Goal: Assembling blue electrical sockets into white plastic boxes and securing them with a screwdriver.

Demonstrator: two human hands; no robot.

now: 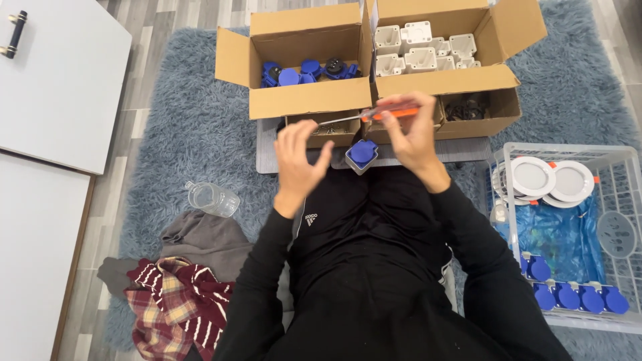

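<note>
My right hand [411, 137] grips a screwdriver [374, 114] with an orange handle, its metal shaft pointing left toward my left hand [297, 157]. My left hand is raised with fingers spread, thumb near the shaft's tip, holding nothing I can make out. Between the hands, on my lap, sits a small grey box with a blue round cap [362, 155], apart from both hands.
Two open cardboard boxes stand ahead: the left box [307, 100] holds blue caps, the right box [445, 80] holds white housings. A white wire basket [618, 170] at right holds white discs and blue-capped parts. A clear bottle [212, 198] and plaid cloth [177, 304] lie left.
</note>
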